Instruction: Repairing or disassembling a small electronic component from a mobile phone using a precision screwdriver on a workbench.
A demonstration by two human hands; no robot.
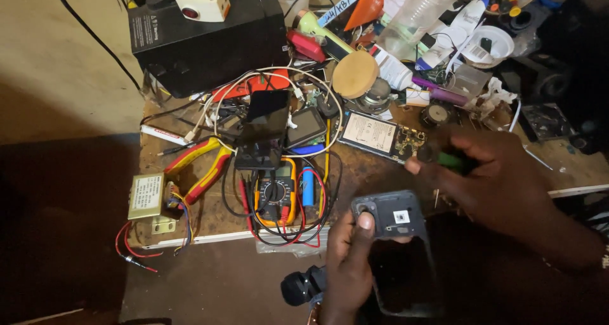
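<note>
My left hand (350, 261) grips a dark opened phone back frame (396, 249) at the bottom centre, thumb pressed next to the camera cutout. My right hand (498, 179) hovers just above and right of it, closed around a green-handled screwdriver (451, 160); its tip is hidden in shadow. An opened phone with bare battery and circuit board (380, 136) lies on the workbench just beyond my right hand.
A cluttered wooden workbench (209, 220) holds a yellow multimeter (276, 193) with red and black leads, red-yellow pliers (202, 165), a small transformer (147, 196), dark phones (266, 119), a black box (203, 39), a plastic bottle (422, 11) and several small parts.
</note>
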